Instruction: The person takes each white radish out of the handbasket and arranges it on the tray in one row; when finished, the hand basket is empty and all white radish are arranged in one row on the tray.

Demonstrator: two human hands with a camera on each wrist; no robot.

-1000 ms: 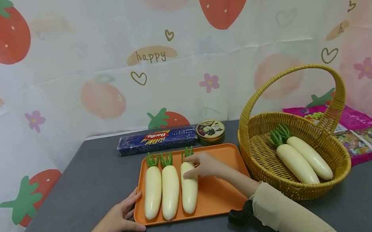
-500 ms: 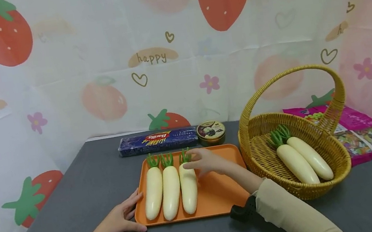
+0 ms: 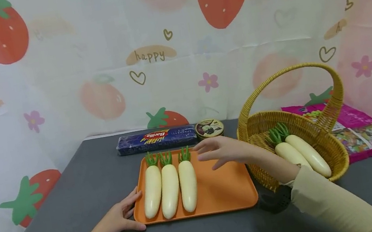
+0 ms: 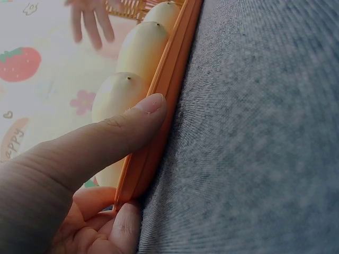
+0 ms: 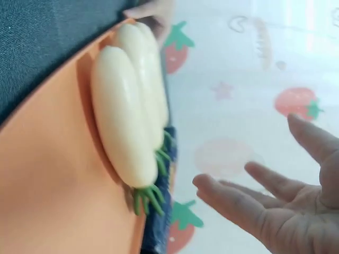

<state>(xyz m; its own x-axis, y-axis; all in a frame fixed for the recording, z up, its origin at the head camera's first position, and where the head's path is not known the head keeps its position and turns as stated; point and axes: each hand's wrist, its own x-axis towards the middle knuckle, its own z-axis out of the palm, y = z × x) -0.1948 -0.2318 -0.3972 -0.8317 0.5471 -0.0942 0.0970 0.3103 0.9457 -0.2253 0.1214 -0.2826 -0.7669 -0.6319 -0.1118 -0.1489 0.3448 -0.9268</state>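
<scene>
Three white radishes with green tops lie side by side on the left half of an orange tray (image 3: 226, 190): a left radish (image 3: 153, 193), a middle one and a right radish (image 3: 188, 185). My left hand (image 3: 116, 219) holds the tray's near left corner; in the left wrist view its thumb (image 4: 151, 106) lies along the rim and the other fingers curl at the side edge. My right hand (image 3: 227, 150) hovers over the tray's far right part, fingers spread and nothing in them. The right wrist view shows those fingers (image 5: 228, 198) apart from the radishes.
A wicker basket (image 3: 337, 153) with a tall handle stands right of the tray, with two more radishes (image 3: 309, 155) inside. Behind the tray lie a blue spaghetti pack (image 3: 156, 140) and a round tin (image 3: 209, 128). A pink bag (image 3: 365, 133) lies behind the basket.
My right hand has let go of the right radish, lifted off it and moved right toward the basket. The left hand stays at the tray corner.
</scene>
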